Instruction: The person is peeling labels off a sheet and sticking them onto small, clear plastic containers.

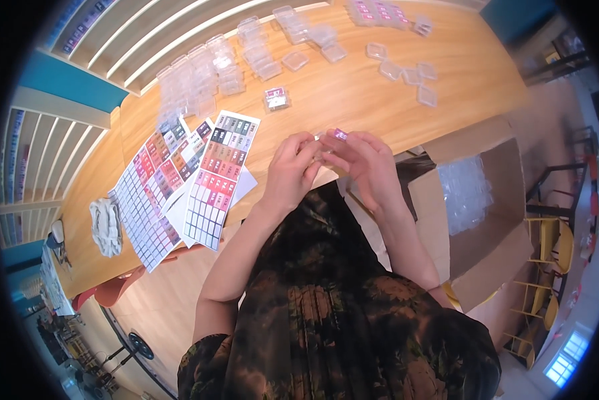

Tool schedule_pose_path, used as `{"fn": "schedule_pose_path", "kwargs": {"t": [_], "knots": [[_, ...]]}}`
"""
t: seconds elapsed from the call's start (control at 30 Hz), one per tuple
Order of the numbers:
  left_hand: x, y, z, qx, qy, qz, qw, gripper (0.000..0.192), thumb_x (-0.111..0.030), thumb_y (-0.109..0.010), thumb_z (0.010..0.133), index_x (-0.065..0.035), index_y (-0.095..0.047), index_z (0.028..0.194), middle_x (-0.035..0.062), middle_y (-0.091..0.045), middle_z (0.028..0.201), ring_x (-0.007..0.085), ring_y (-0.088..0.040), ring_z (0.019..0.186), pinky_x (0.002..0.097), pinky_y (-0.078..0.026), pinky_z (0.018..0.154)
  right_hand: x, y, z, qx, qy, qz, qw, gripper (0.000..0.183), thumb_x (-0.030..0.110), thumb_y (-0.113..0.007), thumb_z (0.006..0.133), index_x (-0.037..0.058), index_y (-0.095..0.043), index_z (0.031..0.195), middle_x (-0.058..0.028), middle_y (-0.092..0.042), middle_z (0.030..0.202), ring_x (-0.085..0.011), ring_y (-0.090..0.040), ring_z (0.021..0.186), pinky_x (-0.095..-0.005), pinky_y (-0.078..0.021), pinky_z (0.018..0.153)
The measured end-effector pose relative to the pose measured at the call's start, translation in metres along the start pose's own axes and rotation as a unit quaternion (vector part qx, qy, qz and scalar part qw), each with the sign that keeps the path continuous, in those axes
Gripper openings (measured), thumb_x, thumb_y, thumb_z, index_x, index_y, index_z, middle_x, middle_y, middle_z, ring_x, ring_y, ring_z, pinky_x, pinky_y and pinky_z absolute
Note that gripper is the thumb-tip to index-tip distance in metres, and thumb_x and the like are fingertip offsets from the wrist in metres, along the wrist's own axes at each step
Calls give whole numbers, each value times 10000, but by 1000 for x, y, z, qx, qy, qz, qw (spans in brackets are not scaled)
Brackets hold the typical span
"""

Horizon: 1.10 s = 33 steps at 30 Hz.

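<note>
My left hand [292,170] and my right hand [372,162] meet over the front edge of the wooden table, fingertips close together. Between them is a small clear plastic box [323,154], mostly hidden by my fingers; my left fingers pinch it. A small purple sticker [340,134] with white print shows at my right fingertips; I cannot tell whether it is stuck to the box. Beyond my hands lies a clear box with a purple label [277,98]. Sheets of coloured, printed stickers [223,175] lie left of my left hand, partly peeled to white cells.
Rows of clear plastic boxes [189,85] stand at the back, with labelled boxes [378,12] farther right. Several loose boxes [391,70] lie on the right of the table [339,95]. An open cardboard box [499,165] holds more clear boxes. A folded white cloth [105,227] lies left.
</note>
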<state>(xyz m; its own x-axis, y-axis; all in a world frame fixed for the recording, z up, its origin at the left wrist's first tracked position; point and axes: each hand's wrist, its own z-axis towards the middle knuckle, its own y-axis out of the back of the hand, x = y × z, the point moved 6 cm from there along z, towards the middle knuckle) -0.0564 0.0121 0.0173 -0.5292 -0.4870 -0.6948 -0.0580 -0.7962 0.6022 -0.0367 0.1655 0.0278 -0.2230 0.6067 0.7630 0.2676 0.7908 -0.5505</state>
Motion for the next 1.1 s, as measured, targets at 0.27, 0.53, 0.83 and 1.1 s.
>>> {"fn": "schedule_pose_path", "kwargs": {"t": [0.27,0.53,0.83,1.1], "knots": [[9,4,2,-25,104,-184,977,273,52,-691,886,-4,-663,1152,119,-622,1089,192,-649,766,300,-547,672,21,7,0,36,74,-134,988,107,102,-644,974,-4,-629,967,-55,-672,832,-100,-632,721,-233,-503,667],[-14,22,6,-25,86,-119,989,311,101,-727,832,-10,-699,1121,85,-623,1082,134,-640,792,251,-567,710,8,-7,-1,49,86,-302,948,130,97,-733,911,19,-636,874,52,-588,736,12,-471,632,-167,-380,552],[-19,26,7,-17,66,-78,995,274,45,-716,846,-10,-692,1113,154,-634,1097,284,-693,845,351,-561,714,5,-8,0,38,68,-317,945,134,98,-740,906,17,-642,861,52,-584,730,6,-465,631,-171,-381,551],[-20,24,8,-16,71,-82,994,273,42,-716,842,-13,-698,1109,156,-638,1088,306,-690,848,357,-562,716,3,-5,2,23,77,-315,946,122,83,-740,897,12,-653,852,50,-591,732,3,-472,639,-170,-392,563]]}}
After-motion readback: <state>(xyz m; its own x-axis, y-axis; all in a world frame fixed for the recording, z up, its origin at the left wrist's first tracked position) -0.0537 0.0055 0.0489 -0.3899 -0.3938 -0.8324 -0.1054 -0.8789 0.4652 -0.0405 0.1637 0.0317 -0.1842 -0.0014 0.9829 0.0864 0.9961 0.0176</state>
